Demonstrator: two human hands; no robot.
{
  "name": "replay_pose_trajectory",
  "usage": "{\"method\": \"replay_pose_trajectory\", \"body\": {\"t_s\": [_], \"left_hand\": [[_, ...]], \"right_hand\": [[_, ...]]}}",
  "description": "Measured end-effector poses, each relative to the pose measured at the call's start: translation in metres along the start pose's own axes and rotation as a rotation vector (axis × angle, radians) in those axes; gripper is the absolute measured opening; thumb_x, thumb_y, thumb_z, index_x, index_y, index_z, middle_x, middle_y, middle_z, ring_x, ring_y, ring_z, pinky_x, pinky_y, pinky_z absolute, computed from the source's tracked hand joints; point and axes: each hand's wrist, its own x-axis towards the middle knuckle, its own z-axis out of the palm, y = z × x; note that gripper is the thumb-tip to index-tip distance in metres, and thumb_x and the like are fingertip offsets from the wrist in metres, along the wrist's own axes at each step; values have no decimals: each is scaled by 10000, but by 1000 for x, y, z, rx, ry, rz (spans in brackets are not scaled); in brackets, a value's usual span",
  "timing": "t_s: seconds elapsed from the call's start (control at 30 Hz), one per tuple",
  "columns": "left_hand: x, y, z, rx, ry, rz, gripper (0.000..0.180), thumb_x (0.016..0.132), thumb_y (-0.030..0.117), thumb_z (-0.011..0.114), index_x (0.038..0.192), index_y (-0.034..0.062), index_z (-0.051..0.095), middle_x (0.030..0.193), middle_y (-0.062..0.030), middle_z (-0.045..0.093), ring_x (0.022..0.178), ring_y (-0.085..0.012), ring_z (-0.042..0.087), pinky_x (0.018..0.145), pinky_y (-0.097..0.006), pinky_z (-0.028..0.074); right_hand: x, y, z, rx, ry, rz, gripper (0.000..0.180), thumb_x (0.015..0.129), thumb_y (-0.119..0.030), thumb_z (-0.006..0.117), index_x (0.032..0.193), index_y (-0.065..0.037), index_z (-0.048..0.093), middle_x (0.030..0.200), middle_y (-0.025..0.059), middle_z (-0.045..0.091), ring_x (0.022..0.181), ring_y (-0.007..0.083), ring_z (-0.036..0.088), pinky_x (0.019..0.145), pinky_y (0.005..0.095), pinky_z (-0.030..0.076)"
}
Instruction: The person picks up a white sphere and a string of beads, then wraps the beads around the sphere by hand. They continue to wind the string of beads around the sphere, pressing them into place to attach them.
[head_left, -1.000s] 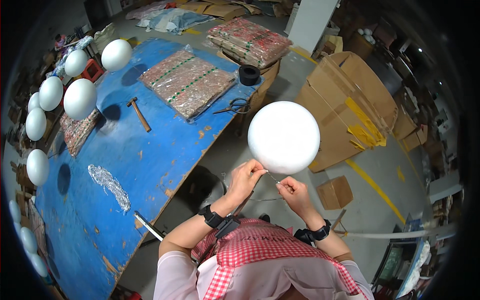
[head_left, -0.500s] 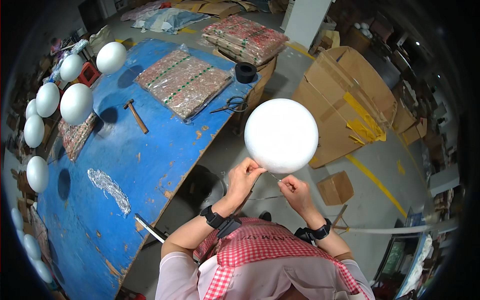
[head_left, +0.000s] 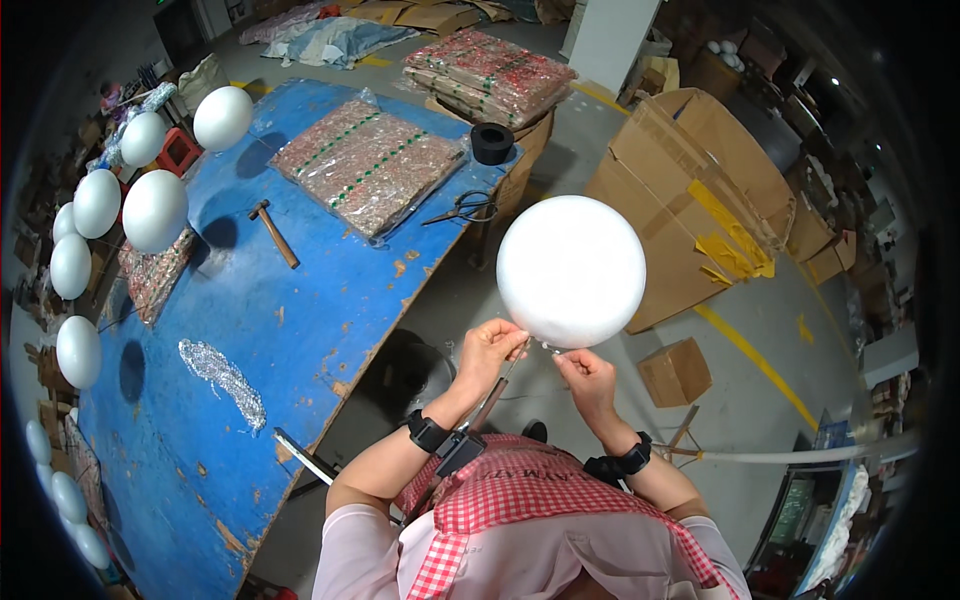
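Observation:
A large white ball [head_left: 571, 268] with a smooth surface stands in front of me, right of the table edge. My left hand [head_left: 490, 352] is closed in a pinch at the ball's lower left, fingertips at its underside. Just below the ball, my right hand [head_left: 588, 378] pinches too, thumb and forefinger together. Between the two sets of fingertips shows a short thin silvery strand [head_left: 545, 346]; its ends are hidden in my fingers. A thin rod [head_left: 488, 404] slants down from beneath the ball, past my left hand.
The blue table [head_left: 330, 290] holds a hammer [head_left: 274, 236], scissors [head_left: 463, 208], black tape roll [head_left: 491, 144], silvery garland bundle [head_left: 222, 380] and plastic-wrapped pack [head_left: 368, 165]. Several white balls [head_left: 155, 211] line its left side. Right are a big carton [head_left: 660, 190] and small box [head_left: 675, 375].
My right hand has moved up and slightly left, closer to my left hand and the ball. The strand between them spans a shorter gap. The ball appears slightly farther right.

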Motion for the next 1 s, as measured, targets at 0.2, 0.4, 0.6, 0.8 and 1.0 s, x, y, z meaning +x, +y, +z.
{"method": "replay_pose_trajectory", "body": {"t_s": [0.2,0.4,0.6,0.8,1.0], "left_hand": [[0,-1,2,-70,20,-86,134,898,108,571,814,3,580,703,-24,591,607,-79,538,639,-232,489],[-3,-7,3,-98,-15,-16,113,898,105,571,825,19,564,704,-10,582,629,-63,537,640,-221,474],[-6,-1,5,-4,-22,21,99,897,94,566,825,26,565,707,9,572,629,-50,522,641,-211,462],[-7,-2,4,-64,-29,34,78,887,88,581,838,29,565,720,14,574,638,-49,525,637,-194,452],[-5,4,7,14,-74,41,75,864,69,611,839,40,546,710,15,565,647,-48,528,631,-184,448]], "right_hand": [[-5,18,10,166,53,20,131,799,-81,685,800,38,631,638,19,598,568,42,511,516,203,413],[-21,0,6,32,-82,-121,117,812,-94,673,795,11,623,604,6,578,552,34,498,493,208,403],[-17,-26,1,-90,-73,-112,120,824,-113,644,800,2,614,553,20,554,508,49,482,473,222,389],[-9,-14,4,-51,22,-125,106,823,-92,630,805,10,609,538,34,536,490,60,466,463,241,378],[-6,-16,-2,-95,56,-152,113,823,-99,635,824,12,611,565,62,563,512,74,506,483,245,400]]}}
